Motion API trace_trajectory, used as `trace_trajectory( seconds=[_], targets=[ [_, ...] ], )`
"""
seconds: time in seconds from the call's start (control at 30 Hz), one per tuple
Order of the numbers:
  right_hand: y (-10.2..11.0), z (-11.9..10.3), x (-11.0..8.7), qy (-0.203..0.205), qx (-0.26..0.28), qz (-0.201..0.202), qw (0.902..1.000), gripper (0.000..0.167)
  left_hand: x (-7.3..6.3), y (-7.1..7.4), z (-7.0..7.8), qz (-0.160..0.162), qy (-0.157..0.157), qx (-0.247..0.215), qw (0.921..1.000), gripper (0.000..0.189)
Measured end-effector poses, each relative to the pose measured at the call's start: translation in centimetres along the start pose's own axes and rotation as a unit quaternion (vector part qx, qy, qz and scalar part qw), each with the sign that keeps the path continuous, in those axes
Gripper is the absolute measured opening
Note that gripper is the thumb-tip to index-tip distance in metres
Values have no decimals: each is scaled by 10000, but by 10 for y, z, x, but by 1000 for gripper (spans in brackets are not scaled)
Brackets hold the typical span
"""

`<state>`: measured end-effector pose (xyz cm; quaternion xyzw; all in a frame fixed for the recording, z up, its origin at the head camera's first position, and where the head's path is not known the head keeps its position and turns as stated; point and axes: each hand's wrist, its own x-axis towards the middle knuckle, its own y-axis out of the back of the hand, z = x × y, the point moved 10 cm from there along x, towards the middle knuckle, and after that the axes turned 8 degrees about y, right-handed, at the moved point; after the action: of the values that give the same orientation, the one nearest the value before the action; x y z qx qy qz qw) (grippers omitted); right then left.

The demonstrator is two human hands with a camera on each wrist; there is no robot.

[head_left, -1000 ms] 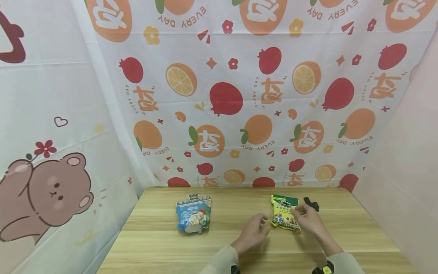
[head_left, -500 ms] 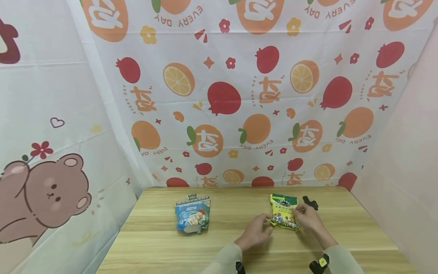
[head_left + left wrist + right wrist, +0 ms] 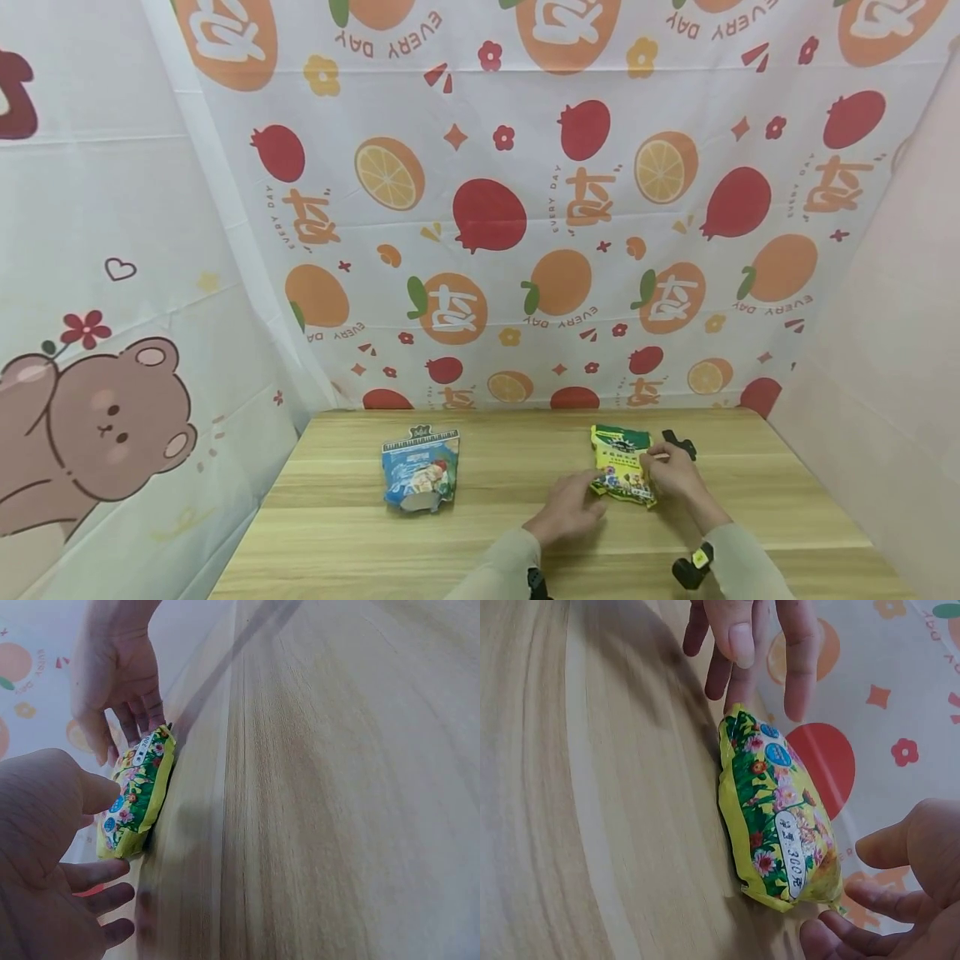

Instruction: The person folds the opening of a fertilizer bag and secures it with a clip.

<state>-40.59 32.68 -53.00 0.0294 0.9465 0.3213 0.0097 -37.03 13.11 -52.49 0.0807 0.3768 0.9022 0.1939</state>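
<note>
1. Closest to the camera, two pale sleeves (image 3: pixel 501 568) are covering the person's arms, and small black gadgets (image 3: pixel 684 573) are sitting at the wrists.
2. The left hand (image 3: pixel 567 507) is hovering low by the yellow and green bag (image 3: pixel 621 475), at its near left corner. Its fingers are spreading apart, with the thumb standing away from the rest. They are not wrapping round anything.
3. The bag is lying flat on the wooden surface (image 3: pixel 360 550), on the right side, between the two hands. Its long way is running mostly away from the person, with the green end pointing to the wall and the flowery end facing the person. So the bag is lying ahead and to the right of the left fingers, and to the left of the right fingers.
4. The right hand (image 3: pixel 675 477) is staying beside the bag's right edge, a bit farther up. Its fingers are bending a little, and its thumb is standing apart from them. Both hands are being very close, so nobody can tell which is nearer or whether either is pressing.
5. Just past the right hand, a black thing (image 3: pixel 684 444) is lying partly hidden.
6. Well to the left, a blue bag (image 3: pixel 420 471) is resting.
7. Behind everything, a fruit-printed cloth (image 3: pixel 525 192) is hanging.
</note>
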Motion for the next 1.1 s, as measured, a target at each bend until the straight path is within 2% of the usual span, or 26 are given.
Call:
trace_trajectory(
  seconds=[0.23,0.43,0.6,0.93,1.1],
  targets=[
    [-1,9,11,16,127,-29,9999,47,5,-5,-2,-74,99,121,9998,53],
    [-4,13,16,29,435,8,9990,48,4,-6,1,-87,19,261,9996,54],
    [-6,15,19,19,390,83,9992,48,3,-7,2,-87,-25,505,9987,54],
    [-11,29,29,-294,706,-16,9971,51,4,-12,-3,-145,80,1044,9944,56],
    [-12,31,30,-381,890,-38,9953,53,5,-14,-1,-209,-28,1142,9932,57]
  ],
)
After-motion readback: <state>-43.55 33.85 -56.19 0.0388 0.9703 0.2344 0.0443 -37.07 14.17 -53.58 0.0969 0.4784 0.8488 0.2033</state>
